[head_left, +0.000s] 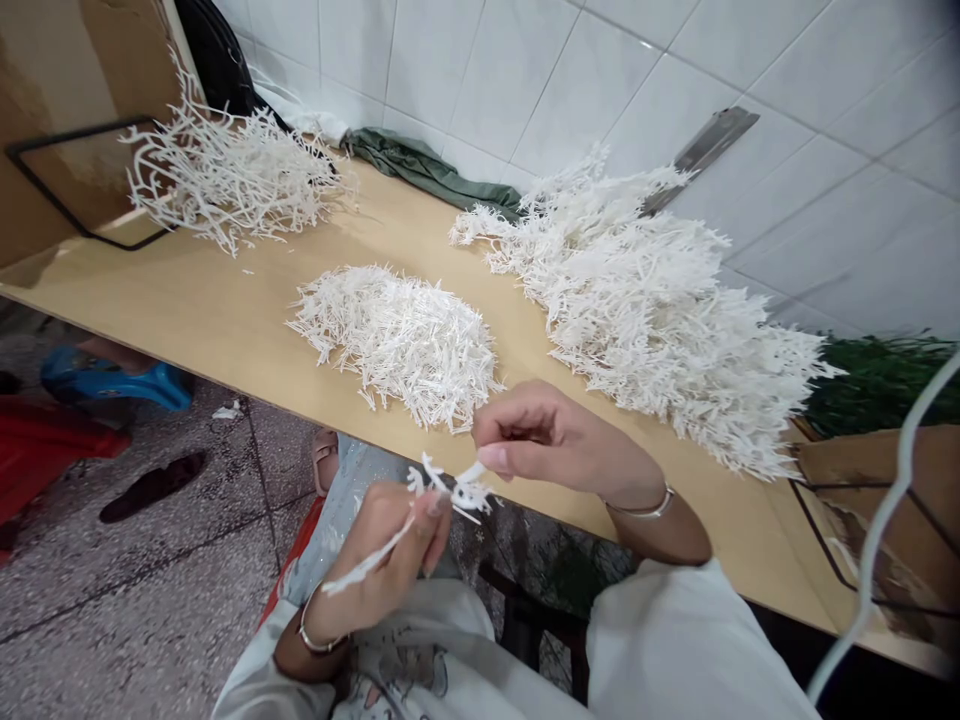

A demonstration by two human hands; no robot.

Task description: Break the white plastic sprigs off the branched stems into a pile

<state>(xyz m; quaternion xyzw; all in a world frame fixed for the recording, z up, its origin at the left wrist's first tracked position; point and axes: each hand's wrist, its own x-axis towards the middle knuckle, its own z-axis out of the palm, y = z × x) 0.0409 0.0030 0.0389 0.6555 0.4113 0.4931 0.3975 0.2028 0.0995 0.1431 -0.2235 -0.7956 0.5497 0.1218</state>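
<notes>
In the head view, a white branched plastic sprig (470,492) is held over my lap, just off the table's front edge. My left hand (386,555) is closed around it, thumb pressed on top, and its thin stem trails back across the hand toward the wrist. Fingers of my right hand (559,440) pinch a white tip at the sprig's upper end. Just beyond the hands lies a heap of short, loose white pieces (405,340). Farther right spreads a big pile of bushy white sprigs (645,300). Bare, thin white stems (232,180) are heaped at the far left.
The long tan tabletop (202,310) runs along a tiled wall (525,70). Dark green cloth (435,170) lies at its back edge. A white cable (877,540) hangs at the right, near a cardboard box (926,500) and dark greenery (885,380). A blue stool (120,378) stands below left.
</notes>
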